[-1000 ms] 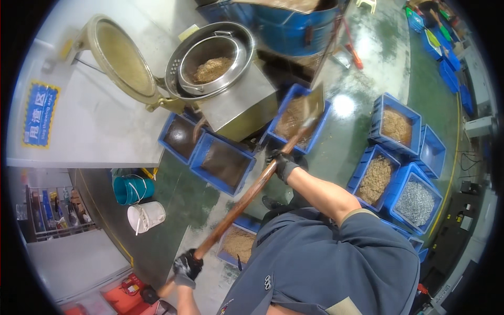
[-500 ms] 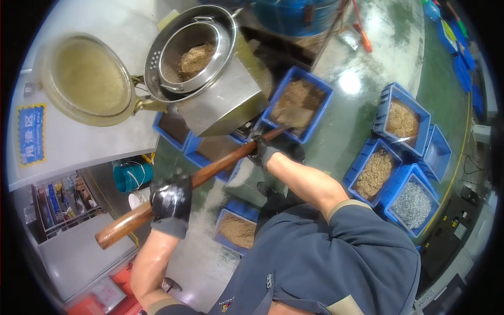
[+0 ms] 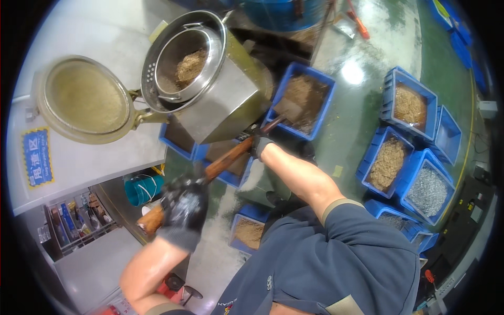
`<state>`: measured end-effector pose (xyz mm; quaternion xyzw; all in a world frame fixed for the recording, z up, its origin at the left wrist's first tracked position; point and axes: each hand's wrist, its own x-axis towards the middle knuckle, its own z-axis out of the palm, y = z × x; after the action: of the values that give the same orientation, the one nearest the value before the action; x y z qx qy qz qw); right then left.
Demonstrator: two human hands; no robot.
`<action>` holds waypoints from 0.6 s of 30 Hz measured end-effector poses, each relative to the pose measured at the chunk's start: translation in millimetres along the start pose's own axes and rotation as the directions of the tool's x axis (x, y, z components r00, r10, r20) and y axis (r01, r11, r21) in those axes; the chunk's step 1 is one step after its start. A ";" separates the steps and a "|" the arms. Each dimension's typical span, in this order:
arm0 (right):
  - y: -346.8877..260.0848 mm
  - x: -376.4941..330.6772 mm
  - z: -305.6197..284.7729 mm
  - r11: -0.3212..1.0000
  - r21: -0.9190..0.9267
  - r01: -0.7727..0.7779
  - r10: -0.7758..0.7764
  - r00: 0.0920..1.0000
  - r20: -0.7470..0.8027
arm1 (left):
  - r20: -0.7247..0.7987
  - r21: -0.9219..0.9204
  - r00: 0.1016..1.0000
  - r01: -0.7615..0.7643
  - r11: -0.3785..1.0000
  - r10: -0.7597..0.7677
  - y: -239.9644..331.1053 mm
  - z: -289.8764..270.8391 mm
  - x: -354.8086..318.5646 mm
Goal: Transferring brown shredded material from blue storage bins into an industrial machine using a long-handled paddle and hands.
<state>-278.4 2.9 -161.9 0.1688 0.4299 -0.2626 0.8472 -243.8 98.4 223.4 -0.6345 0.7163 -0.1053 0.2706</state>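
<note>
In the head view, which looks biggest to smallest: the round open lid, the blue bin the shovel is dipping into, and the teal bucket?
1. The round open lid looks largest.
2. The blue bin under the shovel comes next.
3. The teal bucket looks smallest, partly hidden.

The lid is nearer the camera, so its lead over the bin is unsure.

A rectangular blue sign (image 3: 38,164) with a yellow-and-black striped border is fixed on the pale wall, well to the left of the gloved left hand (image 3: 184,207) and a little above it.
</note>
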 end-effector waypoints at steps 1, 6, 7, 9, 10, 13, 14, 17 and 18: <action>1.9 0.5 -6.7 0.995 -0.098 -0.010 0.013 1.000 0.029 | 0.083 0.100 0.993 -0.096 0.990 0.087 -15.1 -11.8 -22.4; 21.8 -2.1 -17.5 0.974 -0.226 0.014 -0.029 0.998 -0.061 | 0.399 -0.232 0.917 0.079 0.969 0.021 -50.5 -61.6 -91.0; 24.0 3.6 -11.8 0.966 -0.256 -0.011 -0.049 0.973 -0.225 | 0.452 -0.309 0.892 0.139 0.941 0.017 -55.7 -50.2 -92.7; 36.1 13.5 -21.0 0.970 -0.240 0.044 -0.125 0.935 -0.332 | 0.541 -0.530 0.841 0.327 0.782 0.015 -62.1 -20.4 -99.1; 39.3 18.1 -29.2 0.970 -0.240 0.046 -0.128 0.932 -0.338 | 0.615 -0.679 0.787 0.495 0.542 0.050 -63.1 -2.4 -97.8; 30.3 68.0 -69.6 0.796 -0.518 0.314 -0.458 0.872 -0.175 | 0.537 -0.702 0.844 0.436 0.563 0.015 -40.5 15.7 -110.0; 20.1 86.2 -87.9 0.792 -0.525 0.311 -0.459 0.870 -0.177 | 0.533 -0.695 0.846 0.435 0.572 0.004 -29.7 22.9 -109.7; 1.0 82.7 -82.8 0.831 -0.554 0.051 -0.104 0.992 -0.065 | 0.328 -0.812 0.943 0.312 0.493 -0.056 0.0 56.9 -115.1; -11.0 73.3 -72.6 0.829 -0.557 0.048 -0.103 0.992 -0.068 | 0.331 -0.813 0.942 0.316 0.488 -0.057 5.2 61.5 -107.1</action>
<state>-295.2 9.2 -264.1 -0.0886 0.5337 -0.1515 0.8272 -210.9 214.5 196.9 -0.7667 0.5580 0.3175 -0.0002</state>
